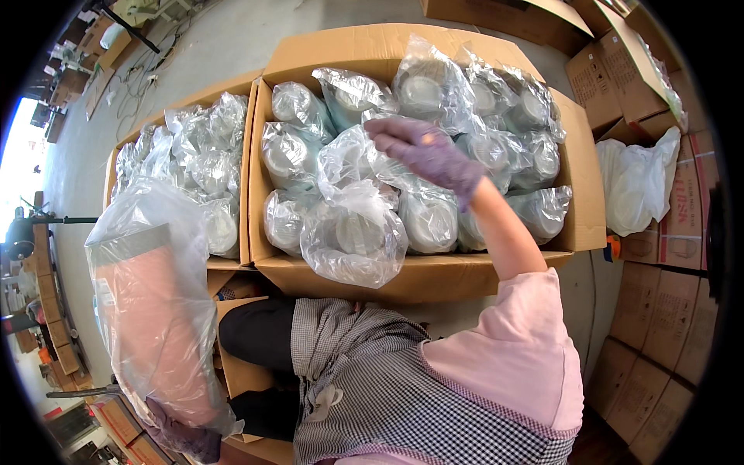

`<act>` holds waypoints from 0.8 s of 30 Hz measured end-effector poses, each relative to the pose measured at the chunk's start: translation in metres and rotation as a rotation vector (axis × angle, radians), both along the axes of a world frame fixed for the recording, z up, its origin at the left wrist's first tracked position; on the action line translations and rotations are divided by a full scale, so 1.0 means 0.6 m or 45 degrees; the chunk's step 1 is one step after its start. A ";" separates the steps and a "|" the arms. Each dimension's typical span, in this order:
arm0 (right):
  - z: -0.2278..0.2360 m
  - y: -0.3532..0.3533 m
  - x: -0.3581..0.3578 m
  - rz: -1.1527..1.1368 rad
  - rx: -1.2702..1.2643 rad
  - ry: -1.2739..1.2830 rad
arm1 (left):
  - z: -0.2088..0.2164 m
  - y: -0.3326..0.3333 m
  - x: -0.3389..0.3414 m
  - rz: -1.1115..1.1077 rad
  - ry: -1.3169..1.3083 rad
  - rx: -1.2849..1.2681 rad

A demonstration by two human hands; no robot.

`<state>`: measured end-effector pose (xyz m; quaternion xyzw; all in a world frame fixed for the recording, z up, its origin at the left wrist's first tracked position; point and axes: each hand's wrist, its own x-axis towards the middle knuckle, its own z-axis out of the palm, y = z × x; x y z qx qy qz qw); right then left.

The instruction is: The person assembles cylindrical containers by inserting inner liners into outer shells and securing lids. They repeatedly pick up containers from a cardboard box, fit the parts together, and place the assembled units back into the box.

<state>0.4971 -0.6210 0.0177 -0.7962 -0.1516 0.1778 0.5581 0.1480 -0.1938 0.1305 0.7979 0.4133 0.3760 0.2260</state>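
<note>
Only the head view to go on here, so: the right hand (pixel 425 153) in a purple knit glove is stretched out over the big cardboard box (pixel 577 225) ahead, and its fingers (pixel 387 130) are pinched together on the gathered neck of a clear bagged bundle (pixel 353 232), which looks like stacked pale round dishes, though the plastic blurs them too much to be sure. That bundle hangs at about 7 o'clock from the hand, sagging over the box's near wall, with its long axis running roughly from the pinched neck at 1 o'clock down to the bulging bottom at 7 o'clock. The box around it is packed with more of the same wrapped bundles (pixel 434 89). The left hand (pixel 186 438), also gloved, sits way down at the picture's 7 o'clock corner, closed on the bottom edge of a big empty clear bag (pixel 151 302) draped up over the forearm (the arm shows pink right through it). So the right hand is plainly the nearer one to the bundle, and the left is well apart from it. A second open box (pixel 246 167) of wrapped bundles stands touching the first at its 9 o'clock side.
</note>
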 end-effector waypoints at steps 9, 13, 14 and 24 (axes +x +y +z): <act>-0.116 0.000 0.042 0.365 -1.469 -0.362 | 0.029 -0.029 -0.002 0.024 -0.045 -0.081; -0.041 -0.052 0.022 0.645 -1.276 -0.172 | 0.008 0.030 -0.055 -0.063 0.237 0.192; 0.014 -0.070 0.020 0.678 -1.151 -0.046 | 0.004 0.044 -0.071 -0.100 0.387 0.349; -0.308 0.066 0.353 0.776 -1.549 -0.556 | 0.014 0.028 -0.090 0.034 0.619 0.519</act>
